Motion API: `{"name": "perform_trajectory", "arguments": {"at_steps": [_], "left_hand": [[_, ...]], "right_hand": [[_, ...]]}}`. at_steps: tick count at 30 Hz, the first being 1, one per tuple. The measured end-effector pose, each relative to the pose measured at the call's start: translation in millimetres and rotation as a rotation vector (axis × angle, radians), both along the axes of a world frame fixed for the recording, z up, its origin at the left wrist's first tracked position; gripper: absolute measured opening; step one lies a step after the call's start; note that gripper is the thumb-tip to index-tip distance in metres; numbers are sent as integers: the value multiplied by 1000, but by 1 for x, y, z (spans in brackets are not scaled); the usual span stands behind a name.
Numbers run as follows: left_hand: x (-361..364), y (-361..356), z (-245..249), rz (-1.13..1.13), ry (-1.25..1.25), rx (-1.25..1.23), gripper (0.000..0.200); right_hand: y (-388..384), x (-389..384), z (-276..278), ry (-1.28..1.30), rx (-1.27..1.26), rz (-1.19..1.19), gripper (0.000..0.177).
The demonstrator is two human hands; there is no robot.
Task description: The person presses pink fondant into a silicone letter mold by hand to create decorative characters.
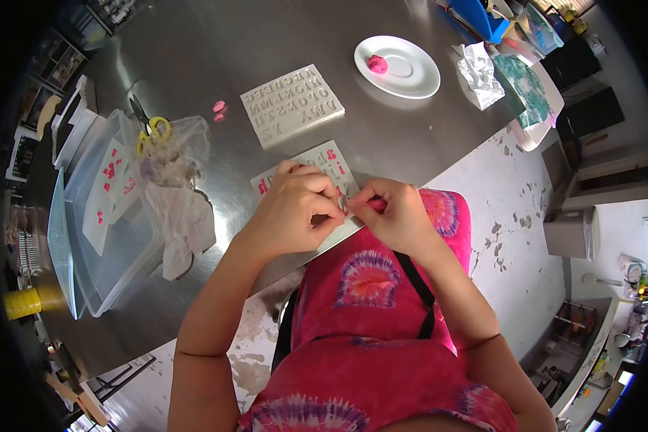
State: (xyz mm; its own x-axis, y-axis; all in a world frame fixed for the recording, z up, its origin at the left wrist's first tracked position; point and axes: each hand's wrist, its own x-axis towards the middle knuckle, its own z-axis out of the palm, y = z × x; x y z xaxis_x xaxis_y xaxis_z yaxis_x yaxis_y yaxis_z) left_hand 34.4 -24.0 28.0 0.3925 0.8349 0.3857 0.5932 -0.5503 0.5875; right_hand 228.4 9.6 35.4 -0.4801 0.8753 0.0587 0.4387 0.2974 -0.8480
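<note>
A pale letter mould (313, 156) lies at the table's near edge, with pink dough filling some of its letter hollows. Over its middle is my left hand (295, 205), fingers curled and thumb pinched in; what its fingertips hold, if anything, is hidden. My right hand (398, 214) is closed at the mould's right side, with a lump of pink dough (376, 205) tucked in its fingers. The fingertips of both hands nearly meet above the mould. Just behind lies a thicker letter mould (293, 106), its hollows without pink.
A white plate (419, 67) bears another pink lump (377, 64). Two small pink bits (219, 109) lie left of the thicker mould. Further left are yellow-handled scissors (153, 132), a plastic bag (180, 151), white cloth (180, 227) and a clear container (115, 291). Crumpled paper (480, 75) sits at right.
</note>
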Motion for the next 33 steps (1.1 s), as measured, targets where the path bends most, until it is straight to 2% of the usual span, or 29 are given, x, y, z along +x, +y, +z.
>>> {"name": "perform_trajectory", "arguments": {"at_steps": [2, 3, 5, 6, 8, 12, 14, 15, 18, 20, 30, 32, 33], "left_hand": [[0, -1, 0, -3, -30, -14, 8], [0, -1, -1, -2, -30, -16, 8], [0, -1, 0, -2, -11, -1, 8], [0, -1, 1, -1, -13, -3, 8], [1, -1, 1, -6, -2, 1, 8], [2, 0, 2, -15, 29, 16, 8], [1, -1, 1, -10, 4, 17, 8], [1, -1, 0, -8, 6, 15, 8], [0, -1, -2, -15, -24, -3, 8], [0, -1, -2, -20, -23, -11, 7], [-1, -2, -2, -28, -22, 16, 7], [-1, -1, -2, -36, 20, 22, 6], [0, -1, -2, -39, 21, 25, 6]], "right_hand": [[3, 3, 5, -27, -243, -2, 10], [2, 2, 4, -28, -244, -1, 10], [-3, -1, -2, -9, -87, -27, 7], [-4, -2, -5, -11, -88, -27, 7], [-5, -5, -10, -25, 169, 12, 8], [-6, -4, -5, -34, 231, 10, 8], [-1, 0, 4, -3, -221, -22, 7], [-2, 0, 1, -1, -223, -20, 7], [-5, 0, -5, 10, -151, -10, 8], [-10, -3, -6, 48, 135, 55, 11], [-9, -4, -7, -44, 264, 48, 9], [-3, 3, -3, -16, -172, 11, 9], [-3, 4, -2, -15, -170, 8, 9]]}}
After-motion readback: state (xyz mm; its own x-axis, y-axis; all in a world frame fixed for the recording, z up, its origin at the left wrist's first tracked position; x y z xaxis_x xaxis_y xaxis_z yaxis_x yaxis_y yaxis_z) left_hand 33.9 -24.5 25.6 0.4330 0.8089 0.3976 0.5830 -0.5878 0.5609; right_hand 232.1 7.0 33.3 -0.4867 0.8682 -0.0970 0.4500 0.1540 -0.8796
